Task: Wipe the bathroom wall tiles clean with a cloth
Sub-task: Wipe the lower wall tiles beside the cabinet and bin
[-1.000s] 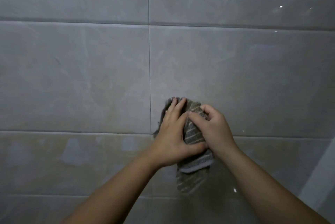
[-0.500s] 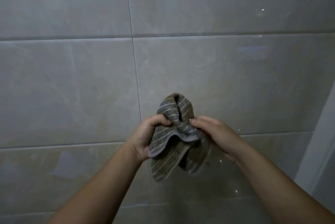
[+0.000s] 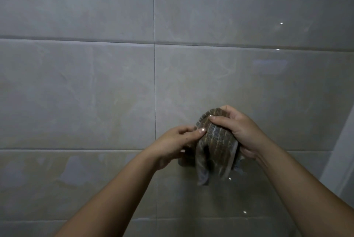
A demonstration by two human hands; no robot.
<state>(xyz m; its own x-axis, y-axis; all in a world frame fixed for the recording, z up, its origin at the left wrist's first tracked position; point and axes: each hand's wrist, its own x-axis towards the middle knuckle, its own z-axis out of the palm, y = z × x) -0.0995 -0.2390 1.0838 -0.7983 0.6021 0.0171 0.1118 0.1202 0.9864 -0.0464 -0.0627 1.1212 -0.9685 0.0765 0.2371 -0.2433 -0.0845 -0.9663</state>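
A striped grey-brown cloth (image 3: 216, 146) hangs bunched between both hands, in front of the glossy grey wall tiles (image 3: 95, 93). My left hand (image 3: 176, 142) pinches the cloth's left edge with thumb and fingers. My right hand (image 3: 239, 129) grips its top and right side, thumb lying across the front. The cloth's lower folds dangle below the hands. Whether the cloth touches the wall cannot be told.
Large rectangular tiles with thin grout lines fill the view; a vertical joint (image 3: 154, 83) runs left of the hands. A pale corner or frame edge (image 3: 342, 150) rises at the right. Patchy marks (image 3: 76, 169) show on the lower left tile.
The hands took the cloth off the wall and regripped it. My right hand now holds its top and my left pinches its left edge; hands and cloth sit further right in view.
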